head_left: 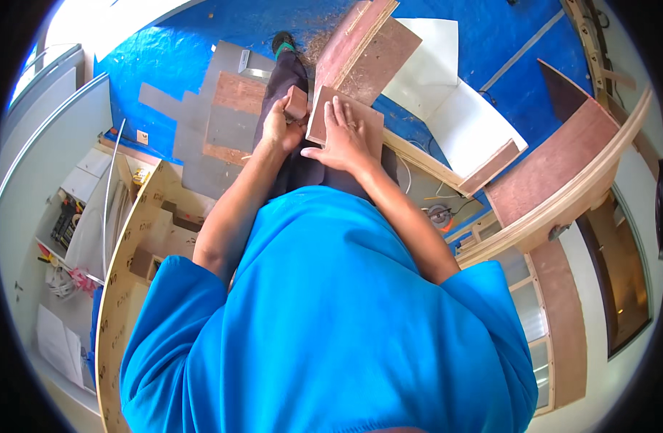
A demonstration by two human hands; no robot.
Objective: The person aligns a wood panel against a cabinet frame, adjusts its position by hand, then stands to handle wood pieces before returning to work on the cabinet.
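Note:
My left hand (279,130) is closed around a small reddish-brown block (297,102), whose upper end sticks out past the fingers. Just right of it, a thick plywood piece (372,128) with a pale layered edge lies over my legs. My right hand (341,138) rests on its face with the fingers stretched out and the thumb apart. The block is close to the left edge of this piece; whether they touch, I cannot tell. Beyond the plywood piece stands a longer plywood panel (349,45) with wood dust on it.
Blue sheeting (490,32) covers the floor, with grey boards (205,155) at left and white panels (472,119) at right. A curved plywood frame (555,224) stands on the right, a tall curved board (118,310) on the left. A round power tool (439,215) lies near my right elbow.

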